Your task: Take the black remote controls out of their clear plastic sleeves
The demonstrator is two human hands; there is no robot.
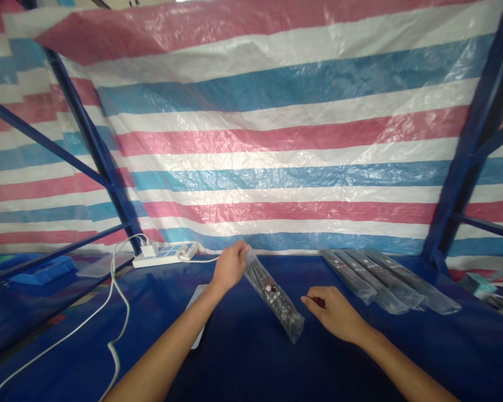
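Observation:
My left hand (230, 264) is closed on the upper end of a long clear plastic bag (281, 304). Dark contents with several small round pieces, whitish and dark red, show through the film. The bag slants down to the right over the blue table. To the right of its lower end, apart from it, is my right hand (332, 314), fingers curled together; whatever they may hold is hidden. Further right, several similar filled plastic bags (396, 279) lie side by side. A phone (199, 329) lies partly under my left forearm.
A white power strip (165, 254) with plugs sits at the table's back left, and a white cable (113, 279) loops down the left side. Blue metal posts (469, 156) frame the table (251, 368). Striped plastic sheeting (276, 128) hangs behind. Blue trays (42, 271) are at far left.

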